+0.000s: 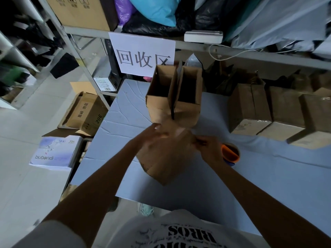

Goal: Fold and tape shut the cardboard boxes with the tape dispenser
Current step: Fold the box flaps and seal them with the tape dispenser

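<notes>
A small brown cardboard box (166, 158) stands on the blue-grey table (268, 185) in front of me. My left hand (154, 136) lies flat with straight fingers on the box's top at its left side. My right hand (209, 149) is at the box's upper right edge, fingers curled and pinching there; what it pinches is blurred. Just right of that hand, partly hidden by it, lies the orange tape dispenser (232, 153) with its roll. Behind the box stand two open cardboard boxes (172, 97) with upright flaps.
Three closed cardboard boxes (279, 113) line the table's right back. A metal shelf (197, 43) with a paper sign (143, 54) hangs over the table's far edge. On the floor at left are a carton (86, 115) and a white box (55, 153).
</notes>
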{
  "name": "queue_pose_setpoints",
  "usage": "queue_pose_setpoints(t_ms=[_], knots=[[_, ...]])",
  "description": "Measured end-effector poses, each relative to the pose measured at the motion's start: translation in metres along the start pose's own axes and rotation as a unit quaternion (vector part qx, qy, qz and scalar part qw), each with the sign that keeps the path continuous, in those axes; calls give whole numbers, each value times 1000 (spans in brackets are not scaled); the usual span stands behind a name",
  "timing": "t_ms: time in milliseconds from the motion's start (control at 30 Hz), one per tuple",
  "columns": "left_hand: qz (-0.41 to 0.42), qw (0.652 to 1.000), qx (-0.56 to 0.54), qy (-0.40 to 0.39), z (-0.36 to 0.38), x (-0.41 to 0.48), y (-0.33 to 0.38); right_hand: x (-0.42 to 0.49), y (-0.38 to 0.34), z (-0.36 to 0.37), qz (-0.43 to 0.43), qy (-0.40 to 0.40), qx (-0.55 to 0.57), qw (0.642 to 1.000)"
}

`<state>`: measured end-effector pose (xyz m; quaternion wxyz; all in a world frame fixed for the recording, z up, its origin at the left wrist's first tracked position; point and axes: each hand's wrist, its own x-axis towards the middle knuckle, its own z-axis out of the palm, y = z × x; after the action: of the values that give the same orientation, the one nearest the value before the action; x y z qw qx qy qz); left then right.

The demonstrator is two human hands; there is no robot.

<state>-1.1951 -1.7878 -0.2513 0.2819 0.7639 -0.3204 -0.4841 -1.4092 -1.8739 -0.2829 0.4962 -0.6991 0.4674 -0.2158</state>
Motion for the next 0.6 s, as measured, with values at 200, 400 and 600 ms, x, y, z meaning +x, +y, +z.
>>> queue_pose_setpoints(t_ms=[200,400,600], knots=[[-25,998,-21,53,23,0,-18,-5,2,0,-12,35,-29,999],[-36,997,40,60,35,-4,-27,-11,1,3,77,35,-32,996],[-54,998,-22,27,47,-11,-41,-13,2,12,195,19,197,961]])
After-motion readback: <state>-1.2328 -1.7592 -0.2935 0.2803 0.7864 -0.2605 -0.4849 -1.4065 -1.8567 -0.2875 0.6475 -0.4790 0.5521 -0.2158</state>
